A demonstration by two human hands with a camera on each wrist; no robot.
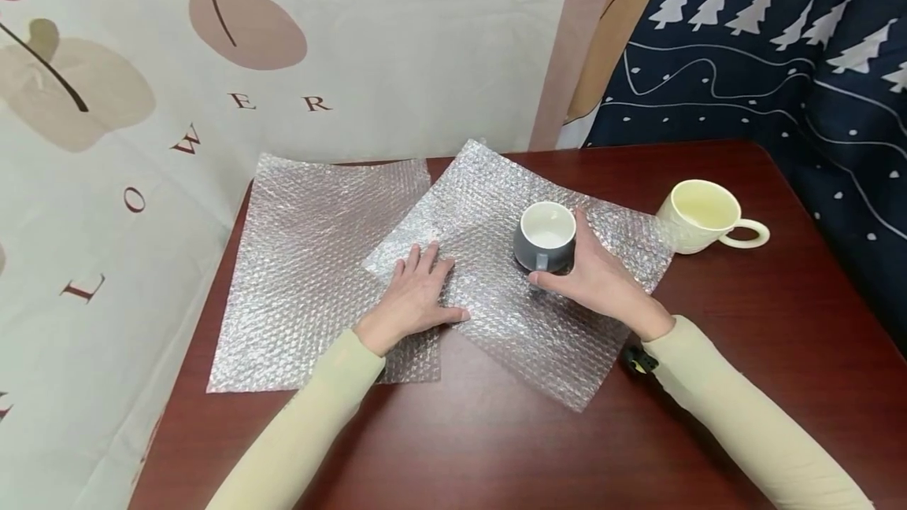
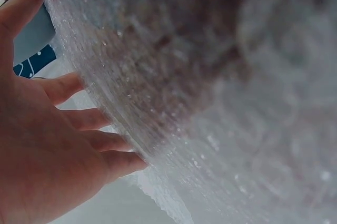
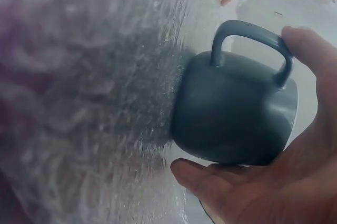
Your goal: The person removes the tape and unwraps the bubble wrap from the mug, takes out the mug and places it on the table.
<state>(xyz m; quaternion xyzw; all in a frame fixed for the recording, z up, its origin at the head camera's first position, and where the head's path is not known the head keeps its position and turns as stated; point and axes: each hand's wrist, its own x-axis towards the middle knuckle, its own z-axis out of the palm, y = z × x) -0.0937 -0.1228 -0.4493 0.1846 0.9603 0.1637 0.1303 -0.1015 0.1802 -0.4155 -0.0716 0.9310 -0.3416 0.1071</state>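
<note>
A dark grey mug (image 1: 544,238) with a white inside stands upright on a tilted sheet of bubble wrap (image 1: 489,211). My right hand (image 1: 602,278) holds the mug from its right side; in the right wrist view the thumb (image 3: 308,45) touches the handle (image 3: 253,32) and the other fingers lie along the body. My left hand (image 1: 414,293) rests with fingers spread on the left corner of the same sheet, and the left wrist view shows its fingertips touching the wrap's surface. Under that corner lies a second bubble wrap sheet (image 1: 319,242).
A pale yellow cup (image 1: 701,215) stands on the dark red table (image 1: 765,337) at the right, beside the sheet's corner, its handle pointing right. Behind the table hang a white printed cloth (image 1: 397,46) and a navy cloth (image 1: 716,77) with trees.
</note>
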